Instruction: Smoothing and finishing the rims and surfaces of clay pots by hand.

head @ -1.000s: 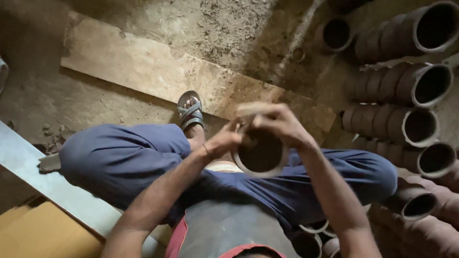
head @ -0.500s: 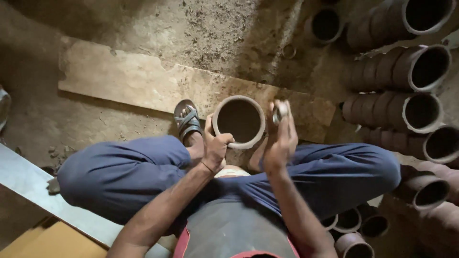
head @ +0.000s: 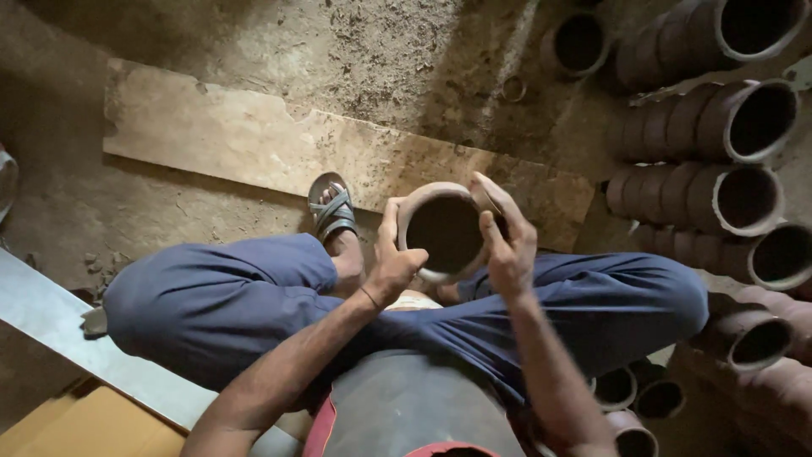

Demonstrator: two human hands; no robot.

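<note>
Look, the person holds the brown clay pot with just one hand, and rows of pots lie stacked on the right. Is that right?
Not quite. Both hands hold the clay pot: the left hand grips one side and the right hand the other, as the head view shows. The stacked pots do lie on the right.

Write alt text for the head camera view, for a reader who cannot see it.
Seen from above, a seated person's left hand and right hand hold a round clay pot over crossed legs in blue trousers. Stacks of similar clay pots lie on their sides to the right, and a flat stone slab lies on the dirt floor ahead.
</note>
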